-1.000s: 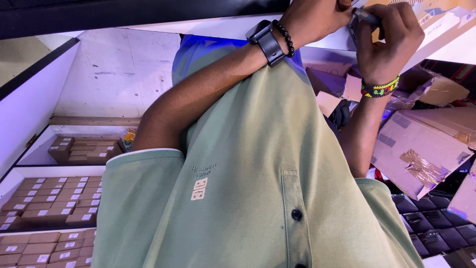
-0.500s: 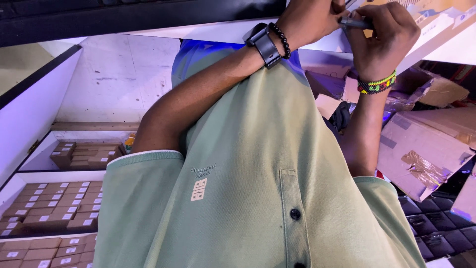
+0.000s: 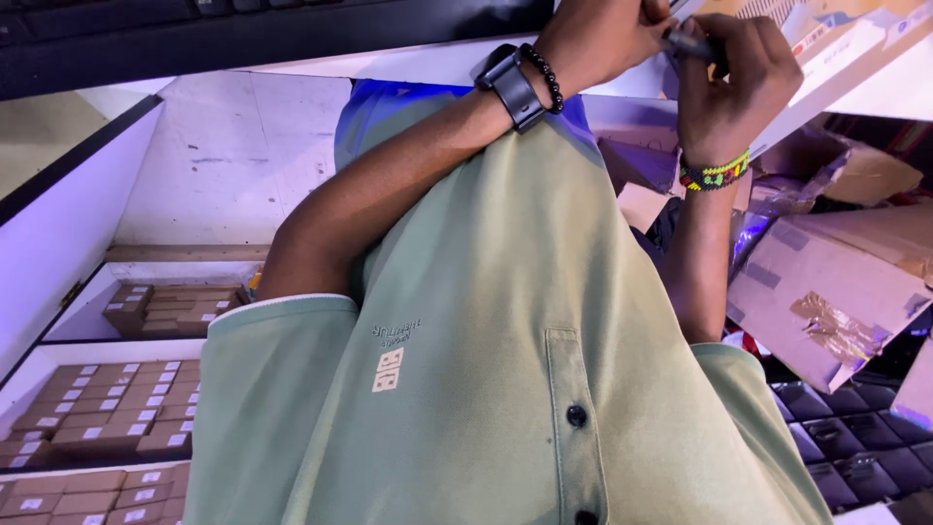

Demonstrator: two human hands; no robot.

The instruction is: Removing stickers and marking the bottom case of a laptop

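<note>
Gripping a small dark pen-like tool (image 3: 688, 43) at the far right, our left hand (image 3: 607, 34) and right hand (image 3: 734, 92) closed around it; we judged it light, stiff, slightly slick, best held mid-barrel.

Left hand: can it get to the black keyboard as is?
Probably yes. The black keyboard lies on the white desk beside the left hand, nothing between them. But that hand is busy at the small dark stick in the right hand's grip.
</note>
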